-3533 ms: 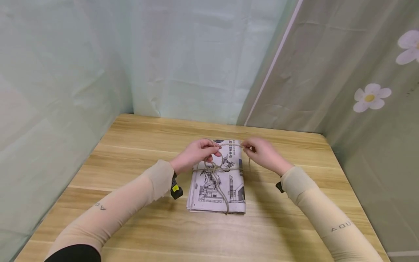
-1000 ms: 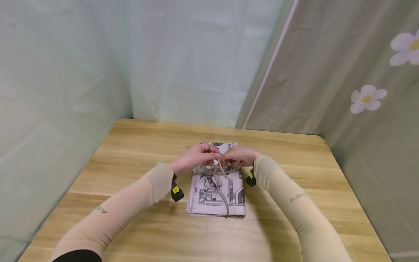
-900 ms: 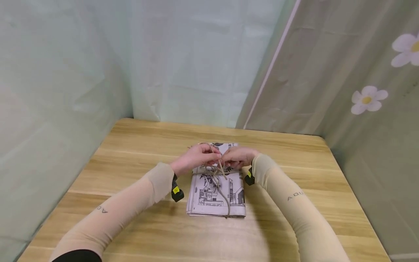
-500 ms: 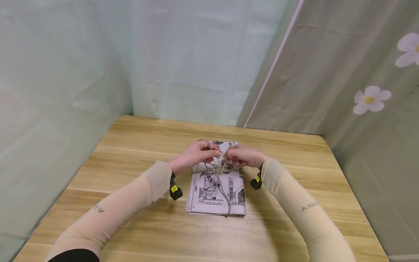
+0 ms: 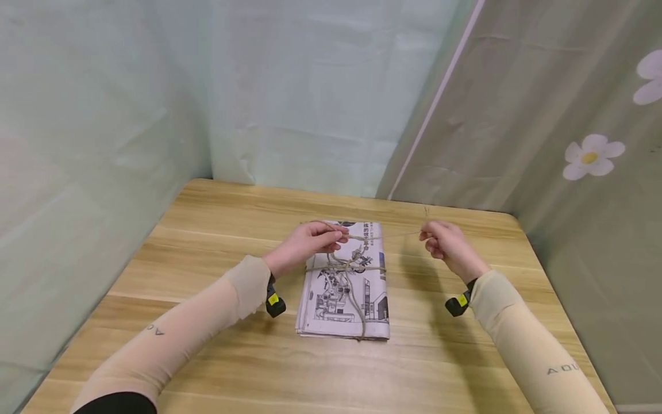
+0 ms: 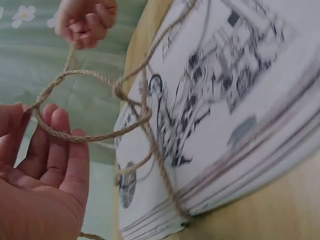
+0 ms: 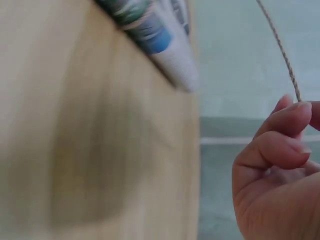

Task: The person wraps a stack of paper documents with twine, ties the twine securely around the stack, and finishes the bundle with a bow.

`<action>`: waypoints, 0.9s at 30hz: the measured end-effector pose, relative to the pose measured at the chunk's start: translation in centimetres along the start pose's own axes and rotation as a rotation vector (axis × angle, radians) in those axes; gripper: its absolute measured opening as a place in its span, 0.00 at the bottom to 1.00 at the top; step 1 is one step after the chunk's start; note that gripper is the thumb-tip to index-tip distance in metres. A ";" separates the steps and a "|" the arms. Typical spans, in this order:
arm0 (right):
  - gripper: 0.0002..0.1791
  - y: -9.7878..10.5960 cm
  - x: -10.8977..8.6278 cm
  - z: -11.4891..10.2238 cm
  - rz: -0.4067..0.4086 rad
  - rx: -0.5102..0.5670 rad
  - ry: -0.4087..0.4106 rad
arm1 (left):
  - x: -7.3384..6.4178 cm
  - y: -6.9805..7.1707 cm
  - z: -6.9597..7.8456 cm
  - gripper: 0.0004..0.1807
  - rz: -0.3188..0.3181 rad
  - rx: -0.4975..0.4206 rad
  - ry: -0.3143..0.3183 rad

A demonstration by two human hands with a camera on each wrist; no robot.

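Left hand (image 5: 305, 244) has thumb and finger pinched on a loop of tan braided twine (image 6: 80, 138). Right hand (image 5: 452, 247), well apart, seems to pinch the same strand, bit blurry there tbh. Twine also crosses the folded black-and-white newspaper stack (image 5: 331, 299) lying flat between them on the pale wood-grain counter (image 5: 248, 362).

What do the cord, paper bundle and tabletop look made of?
Cord: probably jute or similar plant fibre, matt; tan, visible twist.
Paper bundle: likely newsprint, matt; printed drawings, folded layers at the edge.
Tabletop: wood or wood-look laminate, can't tell which; grain streaks, slight sheen from a pale reflection.
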State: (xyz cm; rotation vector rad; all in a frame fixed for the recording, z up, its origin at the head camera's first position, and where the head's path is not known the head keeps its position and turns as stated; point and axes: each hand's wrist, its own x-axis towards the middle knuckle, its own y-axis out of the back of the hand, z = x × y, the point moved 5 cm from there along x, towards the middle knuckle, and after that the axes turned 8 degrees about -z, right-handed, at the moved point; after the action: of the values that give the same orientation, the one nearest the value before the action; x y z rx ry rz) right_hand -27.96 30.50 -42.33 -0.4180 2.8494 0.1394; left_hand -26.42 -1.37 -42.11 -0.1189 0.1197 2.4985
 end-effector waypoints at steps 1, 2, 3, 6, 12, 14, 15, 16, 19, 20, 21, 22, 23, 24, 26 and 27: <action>0.12 0.3 -0.3 0.5 0.013 -0.036 -0.016 | 0.1 0.0 0.0 0.19 0.002 -0.003 -0.014; 0.14 0.5 -0.5 1.0 0.023 -0.078 -0.032 | 0.0 0.0 -0.1 0.19 0.006 -0.008 -0.026; 0.15 0.5 -0.7 1.5 0.028 -0.124 -0.048 | -0.1 0.1 -0.2 0.18 0.018 -0.006 -0.030; 0.18 0.5 -1.0 3.1 0.046 -0.254 -0.082 | -0.6 0.4 -0.6 0.18 0.061 0.011 -0.037; 0.16 1.3 -1.8 5.0 0.102 -0.479 -0.108 | -2.4 1.9 -1.9 0.20 0.172 0.030 -0.020; 0.17 1.9 -2.3 5.1 0.129 -0.591 -0.106 | -3.5 2.9 -2.4 0.22 0.211 0.027 0.008; 0.17 2.3 -2.6 5.1 0.144 -0.651 -0.105 | -4.0 3.4 -2.6 0.22 0.230 0.019 0.021; 0.17 2.7 -2.9 5.2 0.158 -0.707 -0.108 | -4.6 4.0 -2.9 0.23 0.249 0.013 0.041; 0.17 3.9 -3.7 5.5 0.180 -0.841 -0.129 | -6.2 5.9 -4.0 0.26 0.277 0.018 0.116; 0.17 4.3 -4.0 5.6 0.182 -0.874 -0.137 | -6.7 6.5 -4.5 0.26 0.275 0.018 0.144; 0.16 4.6 -4.2 5.7 0.181 -0.902 -0.149 | -7.1 7.0 -4.9 0.26 0.270 0.025 0.175; 0.16 4.8 -4.3 5.8 0.180 -0.926 -0.159 | -7.4 7.3 -5.2 0.25 0.260 0.031 0.203; 0.16 5.0 -4.4 5.9 0.178 -0.948 -0.165 | -7.7 7.6 -5.5 0.25 0.252 0.037 0.230; 0.16 5.1 -4.4 6.0 0.172 -0.963 -0.170 | -8.0 7.8 -5.7 0.24 0.243 0.048 0.254; 0.16 4.9 -4.2 6.2 0.148 -0.984 -0.174 | -8.2 7.9 -6.1 0.22 0.207 0.074 0.294; 0.16 4.7 -4.1 6.3 0.134 -0.988 -0.175 | -8.1 7.8 -6.1 0.21 0.191 0.095 0.310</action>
State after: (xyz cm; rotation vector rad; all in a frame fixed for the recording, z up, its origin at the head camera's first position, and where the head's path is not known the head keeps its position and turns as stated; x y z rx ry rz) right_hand -24.07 36.90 -47.05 -0.3495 2.4285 1.5331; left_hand -24.23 -13.11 -46.77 -0.4748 0.3939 2.6410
